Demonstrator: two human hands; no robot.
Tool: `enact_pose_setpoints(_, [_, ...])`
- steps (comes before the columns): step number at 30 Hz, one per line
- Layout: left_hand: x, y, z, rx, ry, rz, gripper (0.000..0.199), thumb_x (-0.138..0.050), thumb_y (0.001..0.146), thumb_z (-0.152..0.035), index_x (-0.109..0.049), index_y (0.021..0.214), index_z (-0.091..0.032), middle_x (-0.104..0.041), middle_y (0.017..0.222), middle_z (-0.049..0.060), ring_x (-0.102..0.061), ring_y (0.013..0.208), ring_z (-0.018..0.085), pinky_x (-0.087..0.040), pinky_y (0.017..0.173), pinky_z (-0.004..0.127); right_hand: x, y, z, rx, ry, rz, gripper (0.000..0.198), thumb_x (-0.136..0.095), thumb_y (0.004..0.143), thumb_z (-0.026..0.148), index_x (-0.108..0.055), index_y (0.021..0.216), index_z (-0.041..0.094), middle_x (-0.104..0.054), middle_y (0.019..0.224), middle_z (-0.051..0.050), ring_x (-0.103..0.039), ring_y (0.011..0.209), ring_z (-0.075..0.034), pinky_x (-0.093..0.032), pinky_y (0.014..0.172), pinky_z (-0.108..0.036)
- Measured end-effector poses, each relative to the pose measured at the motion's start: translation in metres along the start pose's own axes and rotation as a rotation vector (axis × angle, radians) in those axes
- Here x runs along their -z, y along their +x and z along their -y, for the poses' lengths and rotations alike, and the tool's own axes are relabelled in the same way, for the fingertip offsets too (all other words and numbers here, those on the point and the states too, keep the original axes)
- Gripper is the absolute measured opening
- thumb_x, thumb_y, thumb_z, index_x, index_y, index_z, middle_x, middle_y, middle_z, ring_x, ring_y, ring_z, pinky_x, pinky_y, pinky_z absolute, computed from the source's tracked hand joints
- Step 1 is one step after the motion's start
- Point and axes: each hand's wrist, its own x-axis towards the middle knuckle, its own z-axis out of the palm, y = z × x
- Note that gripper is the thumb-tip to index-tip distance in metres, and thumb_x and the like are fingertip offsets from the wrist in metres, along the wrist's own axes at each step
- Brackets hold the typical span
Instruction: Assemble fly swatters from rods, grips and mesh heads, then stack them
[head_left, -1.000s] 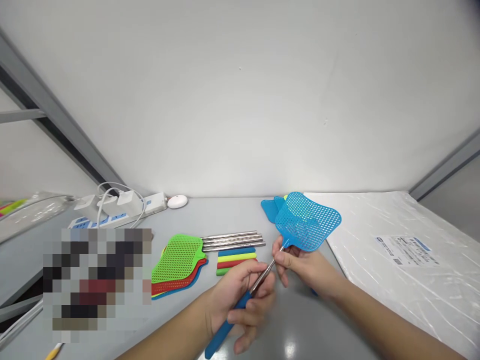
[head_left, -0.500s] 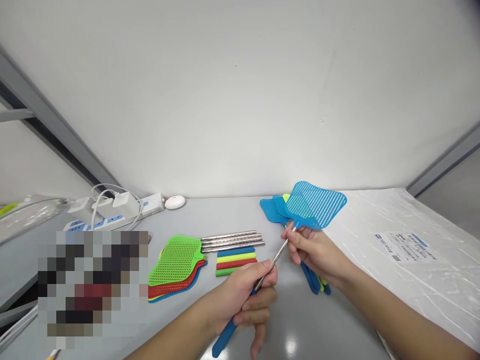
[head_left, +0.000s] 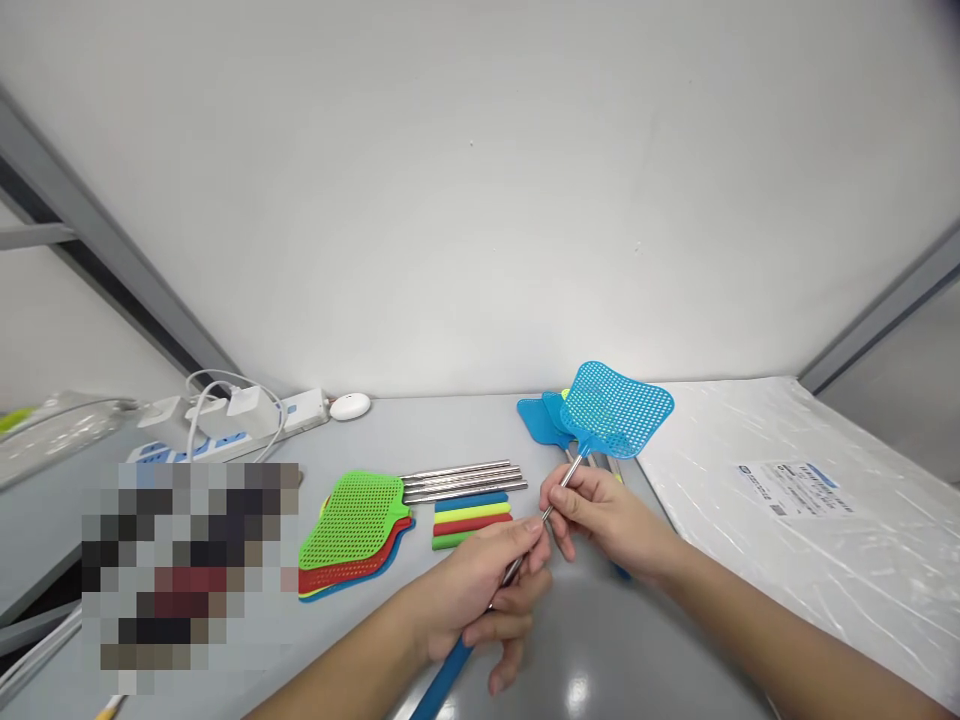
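Both my hands are closed on a fly swatter [head_left: 619, 410] with a blue mesh head, a metal telescopic rod and a blue grip. My left hand [head_left: 487, 590] wraps the lower rod, with the blue grip [head_left: 444, 680] sticking out below it. Higher up, my right hand [head_left: 600, 515] pinches the rod under the head. Behind it lie more swatters with blue heads [head_left: 536, 420], partly covered. To the left are a stack of loose heads with a green one [head_left: 352, 520] on top, several metal rods [head_left: 465, 482] and several coloured grips [head_left: 472, 515].
At the back left a white power strip [head_left: 304, 408] carries plugs and cables, beside a white oval device [head_left: 350, 406]. A pixelated patch hides the left part of the table. A plastic-wrapped white package [head_left: 795, 540] with a label lies on the right.
My right hand has moved down and left along the rod, closer to my left hand. The swatter head has shifted slightly left, and more of the rod shows beneath it.
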Motion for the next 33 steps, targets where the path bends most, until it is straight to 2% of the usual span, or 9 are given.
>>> enact_pose_setpoints(4, [0.0, -0.007, -0.009, 0.046, 0.101, -0.044, 0.039, -0.036, 0.093, -0.058, -0.035, 0.076, -0.023, -0.03, 0.045, -0.013, -0.016, 0.027, 0.004, -0.035, 0.032, 0.018, 0.002, -0.001, 0.005, 0.022, -0.055, -0.104, 0.032, -0.058, 0.088, 0.048, -0.059, 0.085, 0.017, -0.054, 0.058, 0.005, -0.053, 0.049, -0.009, -0.04, 0.055, -0.024])
enact_pose_setpoints(9, [-0.004, -0.019, -0.024, 0.065, 0.351, -0.142, 0.042, -0.034, 0.092, -0.061, -0.034, 0.073, -0.023, -0.027, 0.049, -0.011, -0.016, 0.033, 0.006, -0.031, 0.037, 0.02, 0.018, -0.002, 0.025, 0.12, 0.01, -0.339, 0.033, -0.059, 0.086, 0.051, -0.059, 0.082, 0.018, -0.046, 0.056, 0.006, -0.049, 0.049, -0.009, -0.039, 0.052, -0.025])
enact_pose_setpoints(12, [-0.01, -0.025, -0.031, -0.075, 0.836, -0.388, 0.042, -0.035, 0.093, -0.057, -0.042, 0.073, -0.021, -0.039, 0.06, -0.006, -0.036, 0.047, 0.01, -0.036, 0.052, 0.024, 0.022, -0.002, 0.035, 0.175, 0.056, -0.378, 0.031, -0.06, 0.087, 0.049, -0.06, 0.081, 0.019, -0.044, 0.057, 0.006, -0.047, 0.049, -0.009, -0.04, 0.053, -0.026])
enact_pose_setpoints(14, [-0.014, -0.027, -0.031, -0.172, 1.17, -0.563, 0.039, -0.036, 0.094, -0.052, -0.049, 0.076, -0.021, -0.047, 0.068, -0.002, -0.045, 0.061, 0.014, -0.031, 0.058, 0.024, 0.021, -0.004, 0.037, 0.211, 0.089, -0.41, 0.029, -0.06, 0.087, 0.047, -0.06, 0.08, 0.019, -0.043, 0.057, 0.006, -0.046, 0.05, -0.01, -0.041, 0.054, -0.026])
enact_pose_setpoints(18, [-0.014, -0.024, -0.021, -0.22, 1.516, -0.77, 0.034, -0.038, 0.095, -0.046, -0.05, 0.075, -0.022, -0.043, 0.059, -0.002, -0.03, 0.049, 0.014, -0.015, 0.054, 0.027, 0.015, -0.007, 0.031, 0.311, 0.112, -0.448, 0.026, -0.055, 0.09, 0.046, -0.059, 0.083, 0.022, -0.043, 0.057, 0.006, -0.046, 0.049, -0.01, -0.041, 0.055, -0.027])
enact_pose_setpoints(21, [-0.01, -0.017, -0.009, -0.375, 1.616, -0.888, 0.034, -0.043, 0.094, -0.046, -0.049, 0.071, -0.021, -0.037, 0.055, -0.002, -0.018, 0.046, 0.013, -0.008, 0.055, 0.029, 0.005, -0.007, 0.016, 0.287, -0.001, -0.321, 0.023, -0.055, 0.091, 0.046, -0.058, 0.095, 0.024, -0.05, 0.059, 0.005, -0.05, 0.051, -0.011, -0.04, 0.055, -0.027])
enact_pose_setpoints(25, [-0.003, -0.008, 0.001, -0.558, 1.596, -0.898, 0.033, -0.048, 0.092, -0.043, -0.05, 0.068, -0.02, -0.042, 0.058, 0.001, -0.024, 0.049, 0.014, -0.006, 0.056, 0.03, -0.01, -0.004, -0.003, 0.152, -0.139, -0.154, 0.028, -0.058, 0.088, 0.048, -0.06, 0.091, 0.02, -0.055, 0.057, 0.003, -0.053, 0.053, -0.012, -0.043, 0.059, -0.027])
enact_pose_setpoints(29, [0.001, -0.003, 0.002, -0.575, 1.606, -0.896, 0.034, -0.047, 0.093, -0.045, -0.05, 0.069, -0.02, -0.041, 0.058, 0.001, -0.027, 0.05, 0.014, -0.007, 0.055, 0.029, -0.013, -0.001, -0.004, 0.156, -0.159, -0.18, 0.032, -0.055, 0.089, 0.051, -0.063, 0.085, 0.02, -0.058, 0.06, 0.001, -0.058, 0.06, -0.015, -0.046, 0.062, -0.029])
enact_pose_setpoints(33, [0.002, -0.004, -0.006, -0.516, 1.631, -0.929, 0.037, -0.045, 0.093, -0.048, -0.046, 0.068, -0.021, -0.037, 0.057, -0.001, -0.023, 0.047, 0.013, -0.008, 0.054, 0.028, 0.001, -0.004, 0.008, 0.225, -0.127, -0.273, 0.03, -0.054, 0.091, 0.047, -0.065, 0.085, 0.02, -0.056, 0.059, 0.001, -0.057, 0.058, -0.014, -0.046, 0.059, -0.029])
